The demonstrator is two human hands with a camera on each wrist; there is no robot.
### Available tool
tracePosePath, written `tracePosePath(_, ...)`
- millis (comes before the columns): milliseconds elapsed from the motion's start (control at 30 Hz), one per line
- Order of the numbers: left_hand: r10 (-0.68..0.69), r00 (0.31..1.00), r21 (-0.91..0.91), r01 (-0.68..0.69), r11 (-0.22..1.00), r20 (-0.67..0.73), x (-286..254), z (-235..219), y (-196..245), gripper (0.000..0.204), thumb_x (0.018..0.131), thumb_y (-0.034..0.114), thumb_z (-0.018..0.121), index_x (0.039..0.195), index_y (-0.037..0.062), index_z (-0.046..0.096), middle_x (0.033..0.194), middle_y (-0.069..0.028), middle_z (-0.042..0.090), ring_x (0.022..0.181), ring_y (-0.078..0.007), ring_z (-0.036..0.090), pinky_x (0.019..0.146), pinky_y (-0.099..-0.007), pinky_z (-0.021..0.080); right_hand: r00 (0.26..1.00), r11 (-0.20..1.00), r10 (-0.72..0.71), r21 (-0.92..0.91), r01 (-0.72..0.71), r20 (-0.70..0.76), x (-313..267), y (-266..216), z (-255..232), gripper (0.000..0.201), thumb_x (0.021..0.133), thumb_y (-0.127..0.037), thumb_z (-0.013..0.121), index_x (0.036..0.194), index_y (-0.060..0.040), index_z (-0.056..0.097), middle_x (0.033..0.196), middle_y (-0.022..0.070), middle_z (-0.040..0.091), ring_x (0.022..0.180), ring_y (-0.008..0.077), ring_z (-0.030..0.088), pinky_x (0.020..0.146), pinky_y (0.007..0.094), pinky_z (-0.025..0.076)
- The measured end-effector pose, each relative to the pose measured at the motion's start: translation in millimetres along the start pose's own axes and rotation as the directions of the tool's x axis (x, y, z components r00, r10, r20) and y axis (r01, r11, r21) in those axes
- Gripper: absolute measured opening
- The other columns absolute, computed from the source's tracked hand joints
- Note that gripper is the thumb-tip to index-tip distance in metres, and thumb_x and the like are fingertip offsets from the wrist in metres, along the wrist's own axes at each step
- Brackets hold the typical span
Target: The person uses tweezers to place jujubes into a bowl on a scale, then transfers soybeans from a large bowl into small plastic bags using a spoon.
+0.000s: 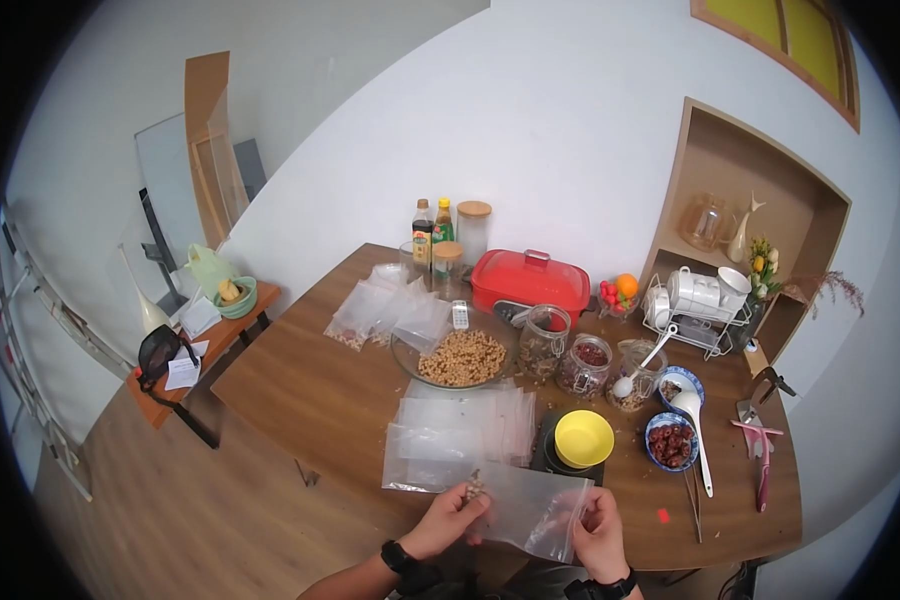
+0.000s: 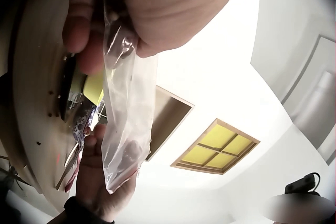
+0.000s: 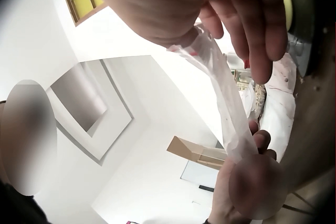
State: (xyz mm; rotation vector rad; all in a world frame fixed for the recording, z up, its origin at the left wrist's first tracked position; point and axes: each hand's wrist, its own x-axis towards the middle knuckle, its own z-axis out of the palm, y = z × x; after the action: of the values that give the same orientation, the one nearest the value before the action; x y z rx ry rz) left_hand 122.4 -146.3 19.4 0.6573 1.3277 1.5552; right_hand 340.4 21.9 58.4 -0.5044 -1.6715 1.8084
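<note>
Both hands hold one clear plastic bag (image 1: 530, 508) stretched between them above the front edge of the table. The left hand (image 1: 450, 522) pinches the bag's left end, where a small clump of pale bits (image 1: 474, 488) shows inside. At the other end, the right hand (image 1: 600, 535) grips the bag between thumb and fingers. In the right wrist view, a red strip marks the bag (image 3: 218, 87) near the right hand (image 3: 210, 19). The left wrist view has the bag (image 2: 123, 113) hanging from the left hand (image 2: 136, 14).
Behind the bag lie stacked empty bags (image 1: 450, 430) and a yellow bowl (image 1: 584, 438) on a black scale. Farther back are a glass bowl of beige beans (image 1: 462, 358), glass jars (image 1: 584, 366) and a red cooker (image 1: 530, 283). Blue-rimmed bowls (image 1: 671, 442) and a white spoon (image 1: 705, 460) stand right.
</note>
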Motion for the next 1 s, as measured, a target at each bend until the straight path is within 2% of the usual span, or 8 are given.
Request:
tracePosePath(167, -0.004, 0.999, 0.017, 0.005, 1.0, -0.032, 0, -4, -1, 0.026, 0.115, 0.034, 0.059, 0.119, 0.0087, 0.062, 0.098, -0.0042, 0.072, 0.063, -0.0108, 0.065, 0.058, -0.0263, 0.055, 0.995, 0.998, -0.051, 0.035, 0.055, -0.085, -6, 4, -1, 0.04, 0.098, 0.016, 0.064, 0.128, -0.0009, 0.043, 0.134, 0.0157, 0.064, 0.105, 0.0244, 0.078, 0.088, 0.0338, 0.064)
tracePosePath(267, -0.021, 0.999, -0.006, 0.02, 1.0, -0.03, -1, -3, 2, 0.027, 0.115, 0.034, 0.059, 0.117, 0.008, 0.061, 0.096, -0.002, 0.073, 0.062, -0.0086, 0.062, 0.056, -0.0244, 0.053, 0.986, 0.988, -0.102, 0.1, 0.115, -0.129, -4, 8, 1, 0.035, 0.098, 0.015, 0.064, 0.123, -0.0023, 0.047, 0.131, 0.0136, 0.065, 0.102, 0.0204, 0.077, 0.087, 0.0302, 0.062)
tracePosePath(367, -0.041, 0.998, 0.016, 0.042, 0.999, -0.05, 0, 1, 5, 0.028, 0.115, 0.036, 0.059, 0.117, 0.0084, 0.062, 0.094, -0.0015, 0.072, 0.059, -0.008, 0.06, 0.054, -0.0235, 0.051, 0.989, 0.989, -0.123, -0.087, 0.116, -0.085, -5, 35, -15, 0.029, 0.099, 0.015, 0.064, 0.119, -0.0025, 0.054, 0.117, 0.0098, 0.071, 0.096, 0.0138, 0.075, 0.083, 0.0256, 0.059)
tracePosePath(467, -0.031, 0.999, 0.031, 0.032, 0.999, -0.024, 0, 3, 6, 0.028, 0.115, 0.037, 0.059, 0.12, 0.0092, 0.062, 0.094, -0.0029, 0.072, 0.062, -0.0069, 0.059, 0.054, -0.0235, 0.052, 0.996, 0.994, -0.015, -0.106, 0.006, -0.089, -10, 19, -9, 0.019, 0.102, 0.01, 0.063, 0.117, -0.0018, 0.065, 0.102, 0.0058, 0.075, 0.091, 0.0094, 0.072, 0.081, 0.0235, 0.056)
tracePosePath(567, -0.022, 0.999, 0.037, 0.023, 0.999, -0.028, 2, 2, 1, 0.028, 0.115, 0.037, 0.059, 0.121, 0.0092, 0.062, 0.094, -0.002, 0.072, 0.064, -0.0051, 0.055, 0.054, -0.0231, 0.052, 0.999, 0.966, -0.008, -0.256, 0.019, 0.044, -10, 18, -16, 0.02, 0.11, 0.002, 0.055, 0.125, 0.0014, 0.069, 0.118, 0.0105, 0.077, 0.099, 0.0187, 0.077, 0.087, 0.0299, 0.061)
tracePosePath(767, -0.012, 0.998, 0.101, 0.019, 0.995, -0.063, 1, 4, 6, 0.026, 0.115, 0.034, 0.059, 0.122, 0.0087, 0.062, 0.094, -0.0015, 0.073, 0.066, -0.0035, 0.054, 0.053, -0.0218, 0.051, 0.991, 0.991, 0.132, 0.015, -0.132, 0.019, -13, 12, -15, 0.024, 0.113, -0.005, 0.053, 0.126, 0.0053, 0.071, 0.116, 0.0102, 0.077, 0.102, 0.0179, 0.076, 0.088, 0.0305, 0.06)
tracePosePath(967, 0.025, 0.992, 0.185, -0.002, 0.983, -0.12, 1, 7, 5, 0.025, 0.114, 0.033, 0.061, 0.117, 0.0086, 0.064, 0.087, 0.0001, 0.071, 0.065, -0.0036, 0.055, 0.052, -0.0222, 0.05, 0.999, 0.884, -0.049, -0.466, 0.048, 0.01, -11, 6, -10, 0.013, 0.103, -0.01, 0.073, 0.112, -0.0011, 0.078, 0.119, 0.0079, 0.074, 0.097, 0.0166, 0.072, 0.083, 0.0298, 0.058)
tracePosePath(1000, 0.035, 0.989, 0.19, -0.007, 0.982, -0.144, 1, 6, 3, 0.025, 0.114, 0.033, 0.061, 0.117, 0.0085, 0.065, 0.087, -0.0002, 0.072, 0.065, -0.0038, 0.055, 0.052, -0.0225, 0.051, 0.998, 0.883, -0.055, -0.466, 0.053, 0.008, -11, 8, -9, 0.012, 0.101, -0.011, 0.075, 0.109, -0.0019, 0.078, 0.118, 0.0079, 0.073, 0.096, 0.0164, 0.072, 0.082, 0.0293, 0.058)
